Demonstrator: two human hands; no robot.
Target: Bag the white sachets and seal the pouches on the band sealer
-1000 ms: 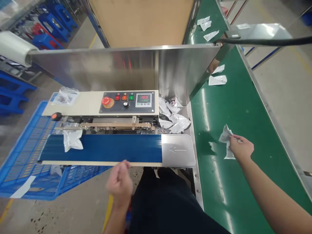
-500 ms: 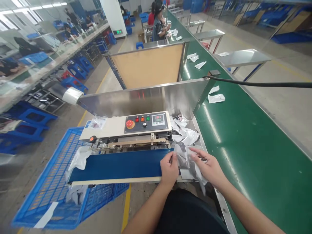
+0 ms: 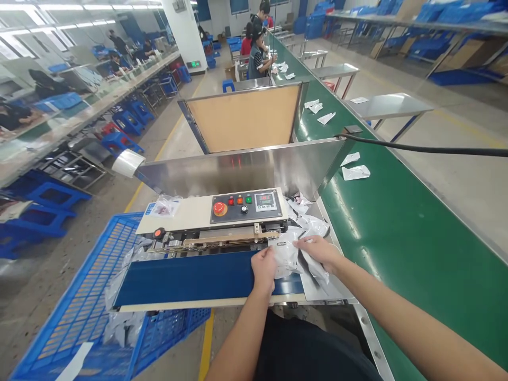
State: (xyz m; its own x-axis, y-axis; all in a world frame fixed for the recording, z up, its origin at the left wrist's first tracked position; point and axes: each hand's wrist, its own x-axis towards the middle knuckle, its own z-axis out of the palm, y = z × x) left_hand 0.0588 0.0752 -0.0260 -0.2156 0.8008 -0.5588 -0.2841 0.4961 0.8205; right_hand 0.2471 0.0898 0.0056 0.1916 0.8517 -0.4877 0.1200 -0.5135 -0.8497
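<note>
Between my hands a white plastic pouch [image 3: 284,256] is stretched at the right-hand entry of the band sealing machine [image 3: 190,214], its top edge by the sealing slot. My left hand [image 3: 263,269] pinches the pouch's left side above the blue conveyor belt [image 3: 190,278]. My right hand [image 3: 320,251] is closed on its right side, and another pouch [image 3: 315,269] hangs under that hand. Behind them lies a pile of white pouches [image 3: 313,226] at the machine's right end. The machine's panel [image 3: 246,205] carries a red stop button and a digital display.
A green conveyor [image 3: 397,238] with scattered pouches [image 3: 356,172] runs along my right. At the belt's left end a blue crate [image 3: 79,296] holds pouches. A steel partition [image 3: 238,166] stands behind the machine. A black cable [image 3: 428,148] crosses the conveyor. People sit farther back.
Both hands have moved the pouch up and left to the sealing slot and spread it flat. A pouch that hung at the belt's left end is no longer seen there. The view has shifted slightly.
</note>
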